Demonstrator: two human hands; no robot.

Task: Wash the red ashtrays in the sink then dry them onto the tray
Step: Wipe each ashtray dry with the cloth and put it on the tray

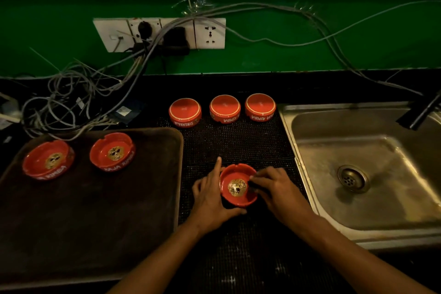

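Fingers (216,169) of both hands around upright red ashtray (238,186); "RAJA RIMBA" on tray's ashtray (112,152).

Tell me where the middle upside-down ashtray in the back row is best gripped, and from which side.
Take the middle ashtray by its round side wall, coming from above with thumb and fingers on opposite sides. It sits rim-down on the mat, so its flat base faces up and gives no edge to hook. The gaps to its neighbours look just wide enough for fingers.
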